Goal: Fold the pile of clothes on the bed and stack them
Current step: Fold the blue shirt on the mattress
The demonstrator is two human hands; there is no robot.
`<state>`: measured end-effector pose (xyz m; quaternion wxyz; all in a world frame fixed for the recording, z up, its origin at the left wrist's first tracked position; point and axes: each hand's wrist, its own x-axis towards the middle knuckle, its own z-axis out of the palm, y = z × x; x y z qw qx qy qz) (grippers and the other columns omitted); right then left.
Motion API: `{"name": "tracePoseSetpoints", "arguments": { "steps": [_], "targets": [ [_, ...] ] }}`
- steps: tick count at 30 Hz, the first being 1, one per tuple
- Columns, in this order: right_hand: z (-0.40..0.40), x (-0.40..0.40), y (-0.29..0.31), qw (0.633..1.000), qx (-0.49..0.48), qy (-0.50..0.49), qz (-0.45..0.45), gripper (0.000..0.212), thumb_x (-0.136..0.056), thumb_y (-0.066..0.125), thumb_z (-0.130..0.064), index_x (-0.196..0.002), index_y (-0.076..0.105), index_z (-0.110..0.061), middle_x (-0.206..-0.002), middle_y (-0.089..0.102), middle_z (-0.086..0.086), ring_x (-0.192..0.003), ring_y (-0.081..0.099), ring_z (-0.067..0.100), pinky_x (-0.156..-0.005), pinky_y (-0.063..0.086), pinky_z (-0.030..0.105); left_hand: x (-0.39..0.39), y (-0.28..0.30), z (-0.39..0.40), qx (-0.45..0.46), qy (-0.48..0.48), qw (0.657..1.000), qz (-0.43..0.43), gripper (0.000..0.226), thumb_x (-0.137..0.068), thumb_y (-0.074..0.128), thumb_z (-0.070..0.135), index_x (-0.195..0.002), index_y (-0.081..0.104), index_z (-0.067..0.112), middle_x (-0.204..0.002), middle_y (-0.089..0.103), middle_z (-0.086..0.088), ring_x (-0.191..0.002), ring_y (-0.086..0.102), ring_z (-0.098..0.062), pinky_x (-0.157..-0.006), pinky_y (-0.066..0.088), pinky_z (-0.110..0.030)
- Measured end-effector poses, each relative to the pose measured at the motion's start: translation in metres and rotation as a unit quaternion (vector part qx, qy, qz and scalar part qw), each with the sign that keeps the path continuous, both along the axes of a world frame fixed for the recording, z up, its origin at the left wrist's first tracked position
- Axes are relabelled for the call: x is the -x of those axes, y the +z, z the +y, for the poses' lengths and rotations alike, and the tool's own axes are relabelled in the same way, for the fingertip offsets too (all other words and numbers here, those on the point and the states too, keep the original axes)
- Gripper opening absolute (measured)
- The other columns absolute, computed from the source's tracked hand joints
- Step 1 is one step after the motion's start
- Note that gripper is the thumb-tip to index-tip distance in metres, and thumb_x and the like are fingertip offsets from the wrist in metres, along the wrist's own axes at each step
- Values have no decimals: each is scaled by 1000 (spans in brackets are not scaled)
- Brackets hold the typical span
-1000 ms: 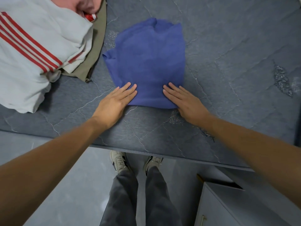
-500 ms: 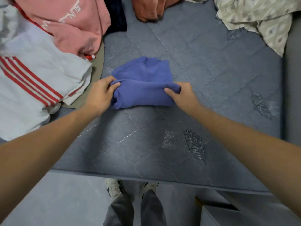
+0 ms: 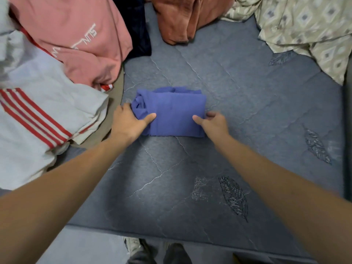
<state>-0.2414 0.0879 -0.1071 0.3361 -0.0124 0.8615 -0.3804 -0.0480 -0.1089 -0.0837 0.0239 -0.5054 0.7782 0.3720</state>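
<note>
**One garment folded, most of the pile untouched**

Blue garment [image 3: 177,115] lying as a compact folded rectangle on the grey quilted bed [image 3: 238,103], roughly central, just beside the heap at the left. Left hand [image 3: 129,122] at its left end, thumb pressed on top, fingers tucked round the bunched edge: grasping the cloth. Right hand [image 3: 213,121] at the right end, thumb on the upper face, fingers curled under the side: likewise pinching the fold.

Judged about finished for this one piece; left end looks lumpier than the right. No stack of folded items visible anywhere in view, so likely the first or an early piece.

Left to do, as far as visible: white shirt with red stripes [image 3: 38,119], pink garment with lettering [image 3: 76,35], a dark piece [image 3: 137,25] behind it, rust-orange garment [image 3: 182,18], all crumpled and unfolded. Khaki cloth [image 3: 112,111] under the white shirt, extent hidden. Patterned beige fabric [image 3: 308,27] at the far right: clothing or bedding, cannot tell.
</note>
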Motion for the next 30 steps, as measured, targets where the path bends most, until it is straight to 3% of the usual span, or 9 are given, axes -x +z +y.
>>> {"name": "tracePoseSetpoints", "arguments": {
  "steps": [2, 6, 9, 12, 14, 18, 21, 24, 30],
  "targets": [
    [-10, -3, 0, 999, 34, 9, -21, 57, -75, 92, -35, -117, 68, -5, -114, 74, 8, -106, 71, 26, -94, 58, 46, 9, -3, -3, -10, 14, 1000, -3, 82, -79, 79, 65, -133, 60, 6, -133, 65, -17, -125, 58, -37, -106, 48, -47],
    [-32, 2, 4, 996, 71, -25, -54, 48, -73, 92, -34, -109, 71, -9, -104, 75, -1, -97, 73, 18, -69, 56, 29, 24, -7, -8, -79, 57, 994, 44, 48, -81, 84, 54, -105, 64, 17, -112, 71, -6, -101, 66, -27, -87, 51, -35],
    [-38, 5, 9, 991, 83, -42, -98, 48, -77, 91, -29, -113, 68, -7, -106, 74, 0, -96, 72, 16, -63, 53, 26, 25, -12, -10, -108, 76, 988, 77, 32, -87, 82, 39, -97, 67, 12, -102, 72, -5, -96, 68, -25, -85, 54, -37],
    [-38, 8, 13, 985, 113, -23, -132, 22, -85, 84, -17, -103, 71, -18, -97, 76, -9, -87, 72, 4, -55, 54, 18, 22, -12, -9, -119, 77, 983, 118, 20, -95, 75, 28, -83, 66, 14, -85, 70, -1, -81, 66, -18, -76, 52, -31],
    [-36, 9, 21, 981, 121, -5, -154, 17, -88, 80, -16, -101, 71, -22, -97, 78, -12, -90, 73, 5, -61, 56, 20, 16, -8, -5, -124, 84, 979, 141, 21, -99, 69, 24, -79, 62, 20, -79, 66, 6, -72, 61, -8, -69, 48, -26],
    [-31, 8, 44, 968, 152, 39, -194, 26, -88, 78, -17, -113, 72, -20, -105, 80, -8, -100, 76, 13, -80, 59, 31, -2, 7, -2, -169, 114, 962, 184, 21, -103, 62, 25, -92, 67, 8, -82, 72, 9, -74, 63, -4, -71, 52, -20],
    [-31, 0, 69, 965, 182, 57, -183, 27, -83, 80, -18, -110, 73, -21, -105, 80, -6, -96, 77, 12, -73, 60, 28, -21, 31, -7, -182, 137, 951, 208, 15, -100, 65, 33, -90, 69, 24, -74, 73, 20, -69, 66, 6, -60, 48, -10],
    [-44, -15, 99, 960, 205, 95, -168, 28, -83, 79, -19, -110, 74, -22, -109, 80, -5, -100, 77, 14, -70, 61, 24, -44, 61, -18, -185, 156, 940, 239, 15, -99, 67, 38, -95, 71, 24, -80, 76, 18, -73, 68, 5, -67, 52, -18],
    [-112, -71, 159, 953, 227, 157, -122, 38, -82, 80, -21, -119, 69, -20, -110, 79, -5, -101, 76, 15, -79, 59, 32, -111, 118, -57, -172, 203, 907, 328, 10, -101, 66, 30, -103, 72, 22, -92, 79, 10, -86, 73, -3, -71, 56, -20]
  ]
}}
